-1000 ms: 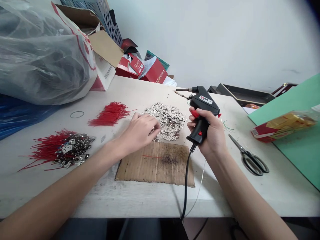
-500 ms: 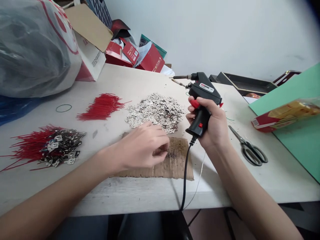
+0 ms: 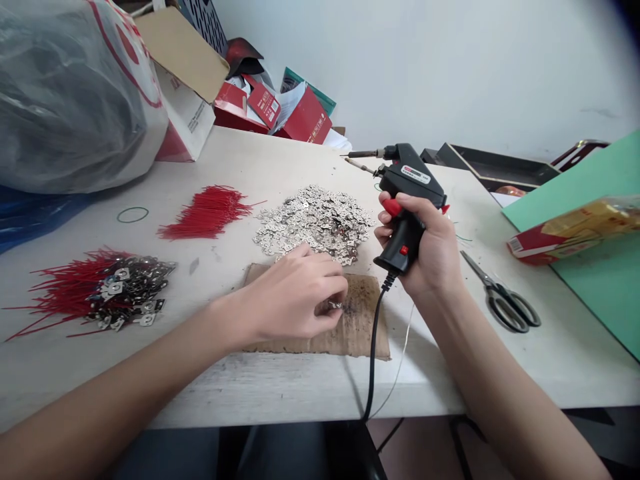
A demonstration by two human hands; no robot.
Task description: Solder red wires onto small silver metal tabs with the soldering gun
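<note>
My right hand (image 3: 433, 250) is wrapped round the grip of a black soldering gun (image 3: 407, 200) with a red trigger; its metal tip points left, above the table. My left hand (image 3: 295, 297) rests on a scorched piece of cardboard (image 3: 357, 320), fingers pinched on a small metal tab (image 3: 336, 305). Just beyond the cardboard lies a heap of shiny metal tabs (image 3: 315, 223). A bundle of short red wires (image 3: 205, 212) lies to the left of the heap. Nearer on the left is a pile of red wires with tabs attached (image 3: 100, 287).
Scissors (image 3: 503, 300) lie right of my right hand. A green board (image 3: 595, 267) with a red and yellow packet (image 3: 570, 230) is at far right. A full plastic bag (image 3: 70, 93), cardboard box (image 3: 187, 80) and red boxes (image 3: 295, 117) crowd the back left. A black tray (image 3: 495, 170) sits at the back.
My left hand has come back from the heap of tabs to the cardboard, now pinching a tab. The soldering gun stays held in about the same place.
</note>
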